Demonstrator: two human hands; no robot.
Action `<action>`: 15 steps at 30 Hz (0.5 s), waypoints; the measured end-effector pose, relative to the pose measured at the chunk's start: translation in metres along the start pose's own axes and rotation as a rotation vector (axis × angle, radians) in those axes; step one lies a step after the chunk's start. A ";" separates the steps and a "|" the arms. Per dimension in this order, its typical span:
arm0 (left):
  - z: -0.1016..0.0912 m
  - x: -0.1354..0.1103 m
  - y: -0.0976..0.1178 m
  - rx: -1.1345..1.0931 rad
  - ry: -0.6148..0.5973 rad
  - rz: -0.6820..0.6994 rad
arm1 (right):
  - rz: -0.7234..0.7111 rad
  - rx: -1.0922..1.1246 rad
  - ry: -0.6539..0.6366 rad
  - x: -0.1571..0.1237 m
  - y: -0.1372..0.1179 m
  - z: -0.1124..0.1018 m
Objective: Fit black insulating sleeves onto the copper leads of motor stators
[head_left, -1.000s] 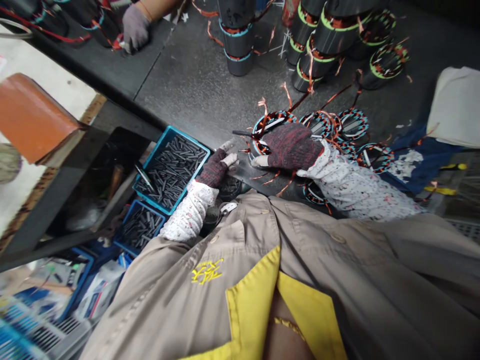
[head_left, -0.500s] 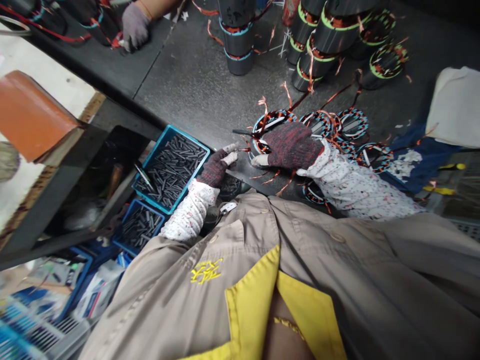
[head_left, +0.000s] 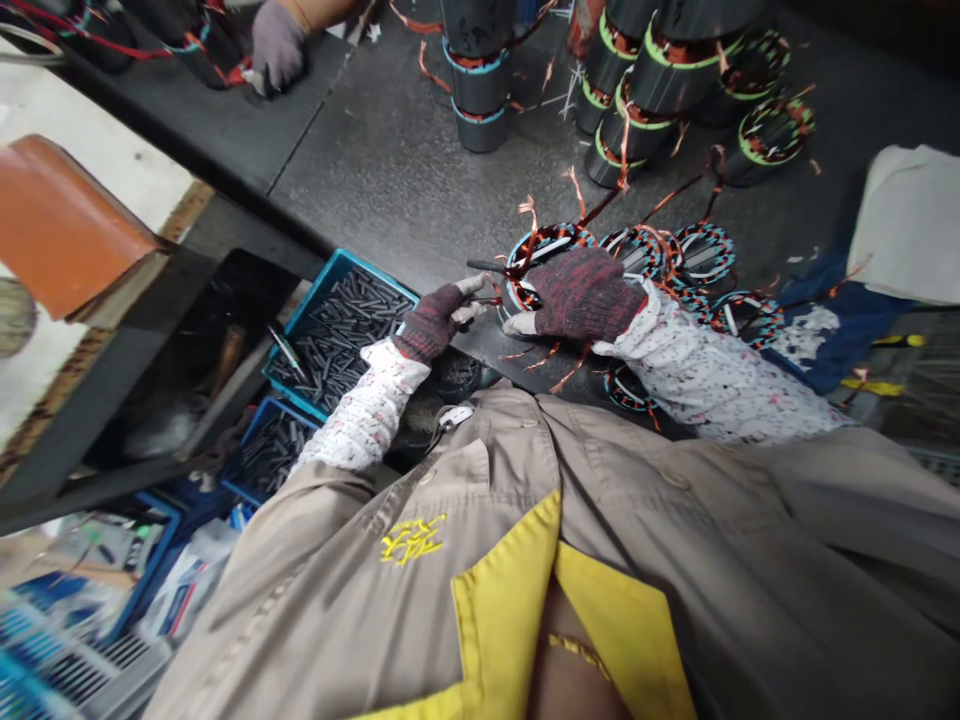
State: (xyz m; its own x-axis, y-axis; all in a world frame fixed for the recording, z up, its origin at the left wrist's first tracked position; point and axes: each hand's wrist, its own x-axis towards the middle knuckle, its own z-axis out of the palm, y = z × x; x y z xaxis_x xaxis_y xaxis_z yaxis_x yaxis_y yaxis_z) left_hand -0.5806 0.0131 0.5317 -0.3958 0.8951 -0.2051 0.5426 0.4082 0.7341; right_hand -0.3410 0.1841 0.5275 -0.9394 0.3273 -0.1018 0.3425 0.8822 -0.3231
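My right hand (head_left: 581, 295), in a dark red knit glove with pale fingertips, is closed over the near side of a wound motor stator (head_left: 551, 240) with copper coils and light blue edging. Part of the stator is hidden beneath it. To its left, my left hand (head_left: 435, 322), gloved alike, pinches the end of a short wire lead (head_left: 493, 300) that comes off the stator. Just above those fingers a second lead sticks out, wearing a black sleeve (head_left: 486, 266). Bare copper ends fan out around the stator.
Beside my left forearm is a blue bin (head_left: 335, 262) of short black sleeves, with a smaller blue bin (head_left: 251, 425) below. Several wound stators (head_left: 705, 250) lie to the right. Stacked black cylinders (head_left: 480, 130) stand behind. A co-worker's gloved hand (head_left: 277, 50) is at upper left.
My left hand has shifted slightly up and toward the stator, its fingertips now closer around the wire lead. My right hand stays on the stator.
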 end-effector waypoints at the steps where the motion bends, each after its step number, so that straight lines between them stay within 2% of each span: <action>1: -0.001 -0.003 -0.002 -0.017 0.012 -0.021 | -0.003 0.002 -0.006 0.000 0.000 0.000; 6: 0.010 -0.002 -0.003 -0.002 0.019 -0.056 | -0.055 -0.021 -0.003 0.001 0.006 0.000; 9: 0.016 -0.002 -0.004 -0.109 0.028 -0.124 | -0.066 -0.070 -0.048 0.001 0.011 -0.006; 15: 0.017 -0.009 -0.034 -0.335 0.158 -0.297 | -0.089 -0.142 -0.089 -0.003 0.012 -0.021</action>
State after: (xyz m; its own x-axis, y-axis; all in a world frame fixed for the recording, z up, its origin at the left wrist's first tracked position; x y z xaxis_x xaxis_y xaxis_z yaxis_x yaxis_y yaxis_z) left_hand -0.5829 -0.0052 0.4978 -0.6198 0.6995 -0.3557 0.1304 0.5387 0.8323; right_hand -0.3342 0.2006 0.5435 -0.9616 0.2201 -0.1637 0.2508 0.9472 -0.1996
